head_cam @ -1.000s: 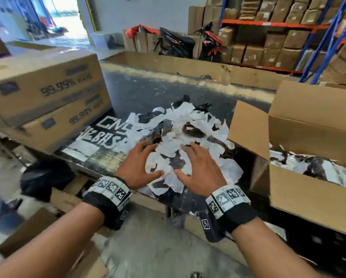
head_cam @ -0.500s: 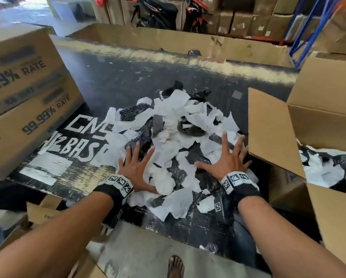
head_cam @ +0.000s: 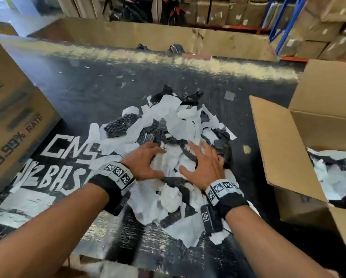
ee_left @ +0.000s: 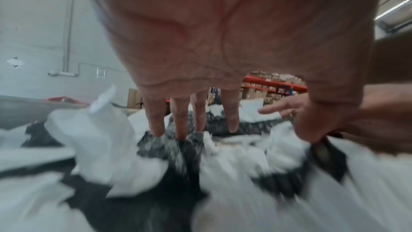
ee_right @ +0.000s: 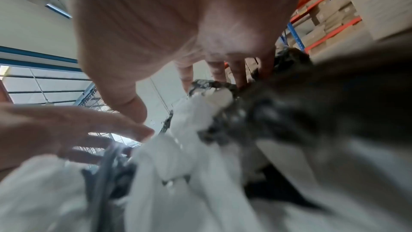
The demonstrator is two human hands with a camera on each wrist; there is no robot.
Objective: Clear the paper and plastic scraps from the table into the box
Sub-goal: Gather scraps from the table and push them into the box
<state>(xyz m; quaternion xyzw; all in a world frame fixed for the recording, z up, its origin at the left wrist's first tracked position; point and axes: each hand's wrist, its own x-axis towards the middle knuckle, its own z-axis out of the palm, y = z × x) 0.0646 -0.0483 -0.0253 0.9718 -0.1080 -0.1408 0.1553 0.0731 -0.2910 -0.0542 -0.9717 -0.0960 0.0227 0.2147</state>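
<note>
A heap of white paper scraps (head_cam: 168, 121) mixed with black plastic scraps (head_cam: 120, 125) lies in the middle of the dark table (head_cam: 100, 91). Both hands press into the heap's centre, palms down and fingers spread. My left hand (head_cam: 154, 161) and right hand (head_cam: 196, 157) are about a hand's width apart, with crumpled paper bunched between them. In the left wrist view the left hand's fingers (ee_left: 180, 121) point straight down into the scraps. The right wrist view shows the right hand's fingers (ee_right: 238, 73) dug into black plastic. The open cardboard box (head_cam: 324, 127) stands to the right and holds scraps (head_cam: 332, 177).
Stacked cartons printed "99.99% RATE" (head_cam: 13, 117) crowd the table's left side. A long, low cardboard wall (head_cam: 148, 37) runs behind the table, with shelves of cartons (head_cam: 318, 27) beyond. The box's flap (head_cam: 276, 141) sticks up between the heap and the box's opening. White painted letters (head_cam: 67, 149) mark the tabletop.
Both hands have moved from the heap's near flanks inward and further up onto its middle, bunching the scraps between them. The head camera has come closer.
</note>
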